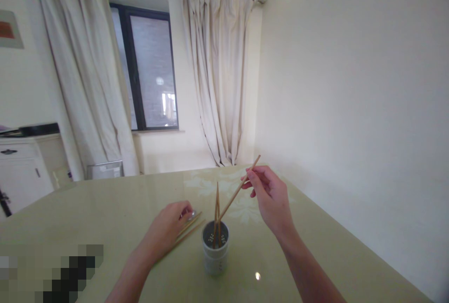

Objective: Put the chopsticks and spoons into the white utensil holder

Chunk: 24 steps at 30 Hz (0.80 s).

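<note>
In the head view, my right hand [272, 198] pinches a chopstick [235, 196] high up, likely to leave its lower end free at the cup [215, 264]'s mouth, where two upright sticks [215, 209] lean together. My left hand [168, 222] curls by a metal piece [192, 215] and loose sticks [191, 231]; its grip I can't tell.

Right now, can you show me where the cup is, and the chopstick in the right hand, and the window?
Cup [215, 263]: head view, on its front outer wall.
Chopstick [232, 199] in the right hand [272, 196]: head view, about midway along its shaft.
Window [153, 67]: head view, on its wider pane.
</note>
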{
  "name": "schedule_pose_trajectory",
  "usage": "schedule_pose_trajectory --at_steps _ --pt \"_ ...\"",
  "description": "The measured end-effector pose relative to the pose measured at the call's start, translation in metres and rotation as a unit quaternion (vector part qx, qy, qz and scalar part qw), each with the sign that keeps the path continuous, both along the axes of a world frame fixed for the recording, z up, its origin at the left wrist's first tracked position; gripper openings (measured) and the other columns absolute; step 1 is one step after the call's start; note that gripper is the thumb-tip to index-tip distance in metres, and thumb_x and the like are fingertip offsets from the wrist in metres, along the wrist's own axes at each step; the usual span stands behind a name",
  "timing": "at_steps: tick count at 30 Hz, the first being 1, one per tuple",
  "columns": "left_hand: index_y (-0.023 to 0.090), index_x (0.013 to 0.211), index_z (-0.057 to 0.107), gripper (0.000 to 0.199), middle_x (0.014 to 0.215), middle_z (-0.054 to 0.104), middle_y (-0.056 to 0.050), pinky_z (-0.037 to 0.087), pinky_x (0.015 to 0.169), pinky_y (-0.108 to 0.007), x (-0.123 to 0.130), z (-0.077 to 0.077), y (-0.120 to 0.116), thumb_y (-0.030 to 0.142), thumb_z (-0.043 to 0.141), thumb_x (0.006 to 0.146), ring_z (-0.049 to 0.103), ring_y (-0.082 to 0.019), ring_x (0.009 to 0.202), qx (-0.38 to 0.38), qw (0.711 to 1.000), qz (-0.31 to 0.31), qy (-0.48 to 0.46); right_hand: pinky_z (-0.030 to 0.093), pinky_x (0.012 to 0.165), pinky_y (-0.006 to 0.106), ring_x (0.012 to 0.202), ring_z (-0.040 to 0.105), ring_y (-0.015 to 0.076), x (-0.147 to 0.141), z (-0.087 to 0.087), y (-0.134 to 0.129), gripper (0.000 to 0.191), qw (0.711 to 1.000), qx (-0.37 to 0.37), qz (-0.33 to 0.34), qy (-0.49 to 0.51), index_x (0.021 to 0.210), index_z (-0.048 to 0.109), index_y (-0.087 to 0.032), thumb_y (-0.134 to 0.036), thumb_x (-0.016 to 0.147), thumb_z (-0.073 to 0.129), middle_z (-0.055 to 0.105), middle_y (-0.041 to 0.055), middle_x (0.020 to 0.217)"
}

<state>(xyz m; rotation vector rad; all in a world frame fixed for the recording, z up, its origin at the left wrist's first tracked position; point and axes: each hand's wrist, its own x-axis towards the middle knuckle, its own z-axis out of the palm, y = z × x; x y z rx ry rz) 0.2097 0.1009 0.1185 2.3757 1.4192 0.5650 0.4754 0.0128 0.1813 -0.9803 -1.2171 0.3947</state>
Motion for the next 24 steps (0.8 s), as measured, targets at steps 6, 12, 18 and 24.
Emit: schedule_pose_trajectory --at_steps 6,12,18,24 --pt "0.023 0.093 0.067 0.013 0.105 0.075 -0.007 0.042 0.080 -0.029 0.010 -0.040 0.012 0.020 0.054 0.093 0.069 -0.023 0.100 -0.022 0.989 0.044 0.140 0.054 0.055 0.024 0.080 0.078 0.0229 0.003 -0.009 0.012 0.037 0.997 -0.053 0.021 -0.045 0.101 0.069 -0.019 -0.056 0.097 0.063 0.079 0.0095 0.091" --pt "0.024 0.096 0.066 0.015 0.106 0.074 -0.005 0.041 0.076 -0.029 0.002 -0.060 0.021 0.014 0.060 0.085 0.071 -0.023 0.102 -0.046 0.977 0.071 0.196 0.053 0.053 0.023 0.075 0.079 0.0217 0.000 -0.021 0.023 0.032 0.994 -0.081 0.039 -0.057 0.095 0.068 -0.020 -0.052 0.096 0.064 0.078 0.0061 0.083" --pt "0.024 0.095 0.069 0.019 0.112 0.076 -0.007 0.043 0.081 -0.032 -0.001 -0.065 0.020 0.012 0.063 0.081 0.071 -0.028 0.109 -0.066 0.972 0.076 0.212 0.054 0.055 0.024 0.070 0.078 0.0207 -0.009 -0.038 0.035 0.030 0.990 -0.104 0.050 -0.086 0.093 0.071 -0.020 -0.048 0.096 0.062 0.078 0.0052 0.079" --pt "0.023 0.092 0.070 0.015 0.110 0.077 -0.007 0.044 0.083 -0.031 0.001 -0.063 0.018 0.013 0.066 0.081 0.071 -0.026 0.109 -0.082 0.974 0.071 0.199 0.057 0.062 0.028 0.069 0.077 0.0211 -0.020 -0.059 0.046 0.022 0.980 -0.132 0.054 -0.138 0.091 0.075 -0.020 -0.035 0.097 0.060 0.079 0.0052 0.080"
